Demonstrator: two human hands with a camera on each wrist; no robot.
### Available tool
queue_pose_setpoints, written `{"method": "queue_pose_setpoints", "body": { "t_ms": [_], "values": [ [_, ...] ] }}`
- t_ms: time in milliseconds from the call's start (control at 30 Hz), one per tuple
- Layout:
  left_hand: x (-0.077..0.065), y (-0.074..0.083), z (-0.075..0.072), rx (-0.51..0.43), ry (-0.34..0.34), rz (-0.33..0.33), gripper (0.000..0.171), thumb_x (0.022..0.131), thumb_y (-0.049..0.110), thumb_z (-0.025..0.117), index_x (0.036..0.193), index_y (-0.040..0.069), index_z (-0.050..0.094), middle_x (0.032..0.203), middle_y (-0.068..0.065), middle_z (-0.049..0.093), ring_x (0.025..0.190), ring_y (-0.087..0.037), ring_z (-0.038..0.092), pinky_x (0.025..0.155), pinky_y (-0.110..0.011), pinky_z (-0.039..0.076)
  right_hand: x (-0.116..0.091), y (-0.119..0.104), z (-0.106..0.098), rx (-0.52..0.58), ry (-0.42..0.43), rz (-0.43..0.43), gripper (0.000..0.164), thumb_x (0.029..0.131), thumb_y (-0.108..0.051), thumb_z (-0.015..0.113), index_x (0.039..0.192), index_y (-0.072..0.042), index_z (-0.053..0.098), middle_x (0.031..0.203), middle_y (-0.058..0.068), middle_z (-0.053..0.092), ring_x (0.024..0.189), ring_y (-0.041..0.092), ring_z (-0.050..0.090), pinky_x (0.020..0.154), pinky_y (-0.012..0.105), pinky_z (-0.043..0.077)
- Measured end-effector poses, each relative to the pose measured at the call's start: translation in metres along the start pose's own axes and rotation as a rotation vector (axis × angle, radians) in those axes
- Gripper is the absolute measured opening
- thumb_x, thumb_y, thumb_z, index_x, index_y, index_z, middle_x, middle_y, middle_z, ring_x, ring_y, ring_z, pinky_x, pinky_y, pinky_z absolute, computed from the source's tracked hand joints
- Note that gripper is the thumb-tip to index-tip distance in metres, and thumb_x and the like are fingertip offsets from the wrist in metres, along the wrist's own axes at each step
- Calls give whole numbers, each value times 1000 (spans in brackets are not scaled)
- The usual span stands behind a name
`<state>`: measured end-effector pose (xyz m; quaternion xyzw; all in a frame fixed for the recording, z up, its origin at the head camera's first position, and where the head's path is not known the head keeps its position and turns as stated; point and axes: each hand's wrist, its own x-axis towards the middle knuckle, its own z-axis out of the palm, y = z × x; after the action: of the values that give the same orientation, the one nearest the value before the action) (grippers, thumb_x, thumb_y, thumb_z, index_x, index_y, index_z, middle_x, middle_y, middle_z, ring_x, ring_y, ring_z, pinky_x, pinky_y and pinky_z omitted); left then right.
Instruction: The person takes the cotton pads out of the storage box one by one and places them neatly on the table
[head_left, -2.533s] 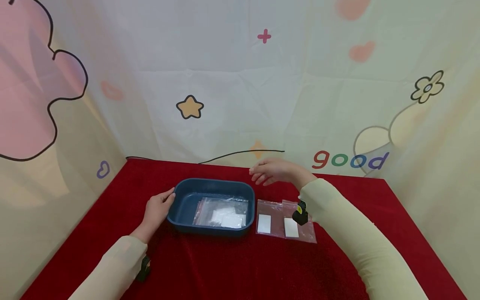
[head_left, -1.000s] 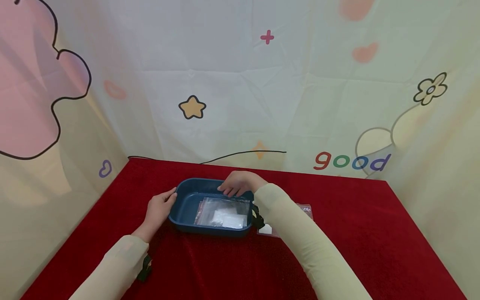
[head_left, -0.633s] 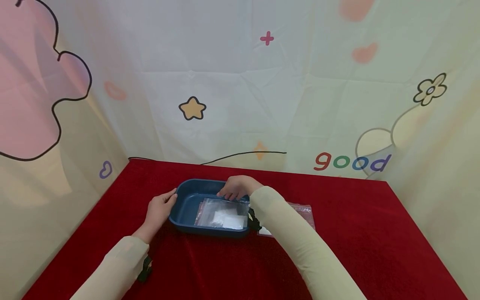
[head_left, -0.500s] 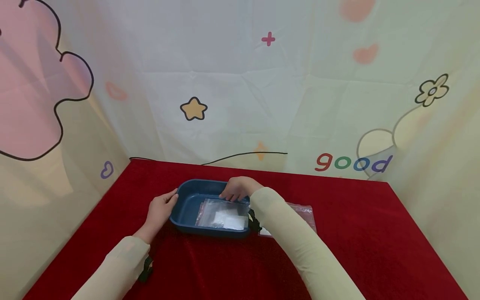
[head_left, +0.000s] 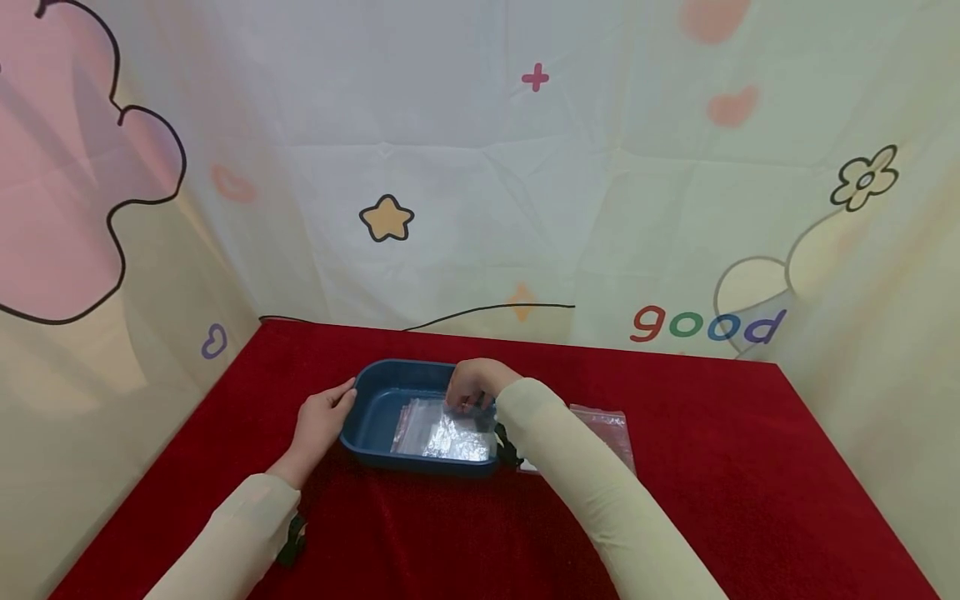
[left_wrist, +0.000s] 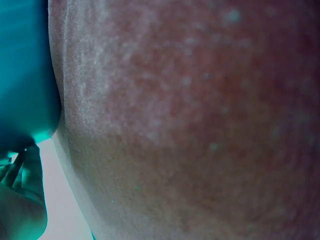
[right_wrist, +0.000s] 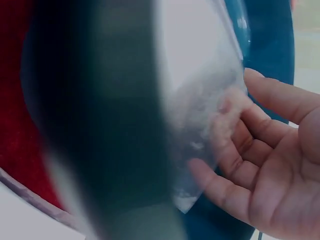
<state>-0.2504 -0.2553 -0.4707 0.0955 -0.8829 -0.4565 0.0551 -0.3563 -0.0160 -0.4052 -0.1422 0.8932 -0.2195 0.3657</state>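
Observation:
A blue plastic basin [head_left: 372, 425] stands on the red cloth, with a stack of clear zip-lock bags [head_left: 420, 427] holding white pieces inside it. My left hand [head_left: 321, 423] grips the basin's left rim; in the left wrist view the fingers [left_wrist: 31, 167] reach the basin's wall. My right hand [head_left: 474, 385] is down in the basin at the far edge of the bags. Seen from the right wrist, its curled fingers [right_wrist: 227, 192] hold the edge of the top zip-lock bag [right_wrist: 200, 65], some showing through the clear plastic. A dark blurred band covers part of that view.
Right of the basin, another zip-lock bag [head_left: 611, 429] lies on the red cloth [head_left: 712, 467], partly behind the right sleeve [head_left: 592, 492]. A printed curtain [head_left: 465, 250] hangs behind the table and along both sides.
My right hand has come from beyond the bags on the right, over and down into the basin, and taken hold of the top bag, whose surface now shines differently. The left hand keeps its grip.

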Motion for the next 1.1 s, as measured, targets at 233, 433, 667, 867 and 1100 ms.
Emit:
{"method": "queue_pose_setpoints", "body": {
  "t_ms": [233, 433, 667, 867, 1100],
  "values": [
    [1, 0, 1, -20, -3, 3, 45, 109, 19, 50, 150, 1, 48, 155, -20, 47, 144, -37, 47, 114, -51, 47, 1, -3, 3, -40, 33, -4, 18, 96, -12, 70, 79, -10, 72, 74, 0, 67, 80, 15, 65, 96, 42, 59],
    [0, 1, 1, -22, 0, 3, 45, 109, 19, 50, 149, 0, 49, 153, -20, 48, 143, -37, 49, 113, -50, 48, -1, -5, 3, -13, 50, 0, 21, 96, -9, 69, 76, -10, 69, 71, 1, 67, 74, 15, 65, 93, 40, 60],
    [-1, 1, 2, -20, 0, -2, 44, 109, 19, 50, 149, 0, 49, 153, -21, 49, 143, -37, 49, 113, -50, 48, -6, -3, -3, 87, 70, -39, 17, 96, -8, 69, 79, -7, 71, 69, 3, 67, 68, 15, 66, 77, 33, 63],
    [-1, 1, 1, -18, -3, 1, 45, 109, 20, 49, 150, 1, 48, 154, -20, 48, 144, -37, 48, 114, -51, 48, -13, -1, -9, 112, 54, -115, 15, 101, -11, 63, 92, -5, 74, 72, 1, 67, 65, 12, 62, 62, 25, 54],
    [-1, 1, 0, -20, -3, -3, 45, 109, 20, 49, 149, 1, 48, 154, -20, 47, 145, -38, 47, 115, -52, 47, -19, 0, -16, 190, 42, -178, 15, 101, -9, 62, 102, 0, 74, 71, 1, 65, 62, 10, 65, 60, 21, 55]
  ]
}}
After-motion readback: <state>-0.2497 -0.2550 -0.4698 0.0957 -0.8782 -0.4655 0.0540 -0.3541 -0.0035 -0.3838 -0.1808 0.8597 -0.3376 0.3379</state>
